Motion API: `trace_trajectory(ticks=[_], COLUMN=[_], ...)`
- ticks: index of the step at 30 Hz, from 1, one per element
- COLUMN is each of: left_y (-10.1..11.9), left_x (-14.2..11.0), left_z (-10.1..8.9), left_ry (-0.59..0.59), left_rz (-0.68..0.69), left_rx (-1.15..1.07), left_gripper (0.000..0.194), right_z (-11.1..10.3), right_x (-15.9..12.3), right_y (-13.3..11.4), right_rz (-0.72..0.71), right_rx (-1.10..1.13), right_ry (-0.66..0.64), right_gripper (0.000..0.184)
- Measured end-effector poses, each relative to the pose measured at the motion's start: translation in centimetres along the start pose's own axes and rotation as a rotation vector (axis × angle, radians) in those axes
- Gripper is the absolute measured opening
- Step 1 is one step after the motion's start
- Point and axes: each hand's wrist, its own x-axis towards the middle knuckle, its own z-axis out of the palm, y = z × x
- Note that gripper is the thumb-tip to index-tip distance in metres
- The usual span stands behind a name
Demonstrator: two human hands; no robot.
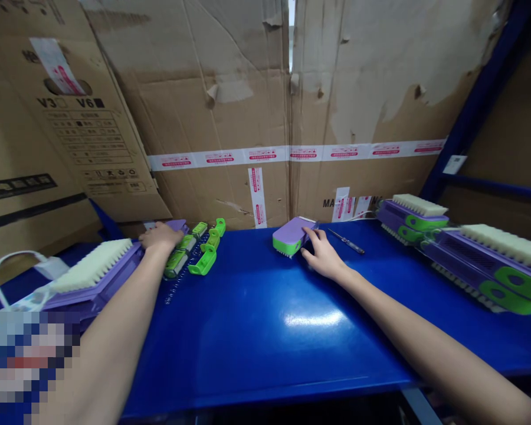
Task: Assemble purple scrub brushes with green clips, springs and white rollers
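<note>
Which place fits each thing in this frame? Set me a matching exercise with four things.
1. Left hand
2. Right hand
3. Screwdriver
4. Bright green pieces

A. in a row, left of the purple-and-green brush
B. lying flat, right of that brush
C. by a purple piece at the left
D. touching that brush

Pairs: 1-C, 2-D, 3-B, 4-A

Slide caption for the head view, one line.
Right hand touches a purple-and-green brush on a blue table; left hand at a purple piece near green parts.
</note>
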Motion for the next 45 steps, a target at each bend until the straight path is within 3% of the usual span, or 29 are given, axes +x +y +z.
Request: trace_trajectory(ticks=[3, 10, 17, 23, 29, 33, 36, 40, 43, 45], left_y=[-0.1, 0.8, 3.5, 8.1, 12.0, 13.0, 13.4, 14.5, 15.4, 15.8], left_x=[-0.1, -1.0, -3.1, -7.7, -11.9, -12.8, -13.3, -15.0, -16.7, -17.5], left_z=[0.2, 0.3, -2.1, -2.9, -0.3, 1.3, 1.3, 0.4, 0.1, 0.2], left_ry=[0.007, 0.245, 0.424, 0.300, 0.104, -0.030, -0.042, 0.028, -0.064, -0.125], left_rz=[0.031, 0.048, 0.163, 0.407, 0.593, 0.582, 0.620, 0.831, 0.975, 0.998], left_rx=[0.005, 0.002, -0.045, -0.063, -0.040, -0.088, -0.163, -0.305, -0.320, -0.289], left_gripper=[0.068, 0.062, 0.064, 0.057, 0.057, 0.061, 0.062, 0.057, 0.058, 0.059], right_z=[0.0, -0.1, -0.1, -0.1, -0.4, -0.4, -0.2, -0.5, -0.9, -1.1], right_x=[0.0, 0.0, -0.1, -0.1, -0.1, 0.1, 0.1, 0.0, 0.1, 0.4], right_y=[0.0, -0.1, -0.1, -0.1, -0.4, -0.2, 0.0, -0.4, -0.7, -0.5], right_rz=[0.000, -0.020, -0.005, -0.007, -0.009, -0.044, -0.110, -0.216, -0.165, -0.098], right_rx=[0.003, 0.009, -0.013, -0.021, -0.030, -0.024, 0.001, 0.085, 0.227, 0.362], right_ry=[-0.014, 0.002, -0.024, -0.023, -0.039, -0.033, -0.031, -0.039, -0.079, -0.094], right_gripper=[0.064, 0.062, 0.064, 0.065, 0.065, 0.065, 0.068, 0.070, 0.062, 0.052])
